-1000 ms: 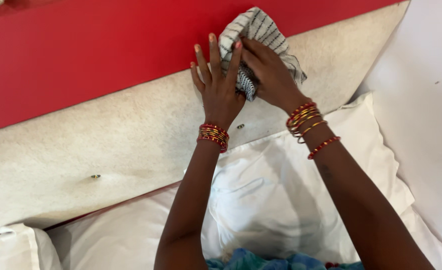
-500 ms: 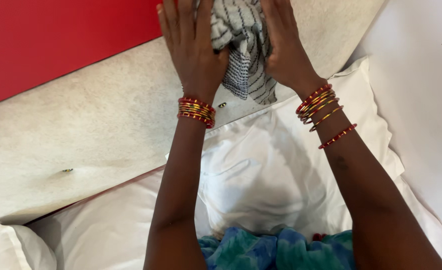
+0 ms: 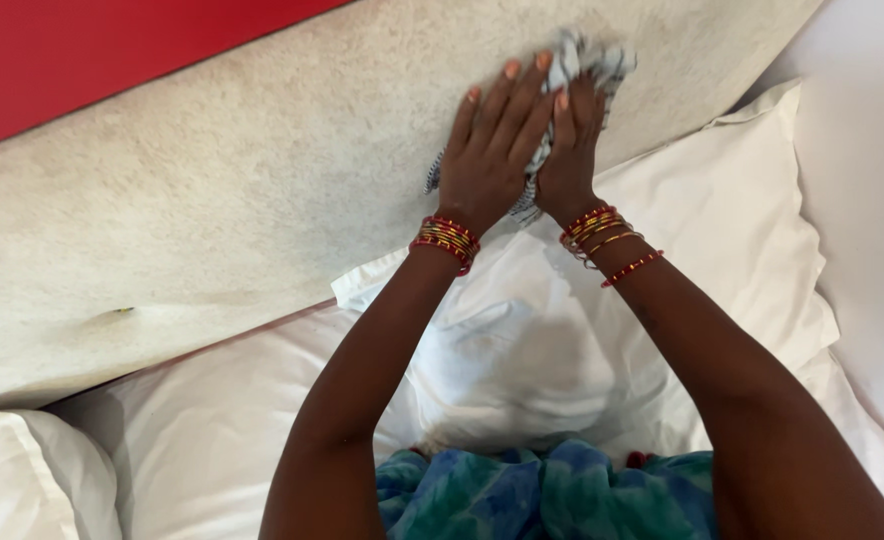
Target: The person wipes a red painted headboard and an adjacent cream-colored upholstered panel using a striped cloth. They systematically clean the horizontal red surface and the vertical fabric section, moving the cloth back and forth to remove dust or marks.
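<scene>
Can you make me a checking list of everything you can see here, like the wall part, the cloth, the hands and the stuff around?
Surface: beige padded headboard, fuzzy, with one small button on the left.
Job's things: striped grey-and-white cloth, bunched and pressed flat on the headboard.
Clutter: nothing seen.
Hands: left hand lies flat on the cloth, fingers spread; right hand presses on the cloth beside it. Red and gold bangles on both wrists.
Cables: nothing seen.
Surroundings: white pillows below the headboard, red panel above it, white wall to the right, blue-green fabric at the bottom edge.
</scene>
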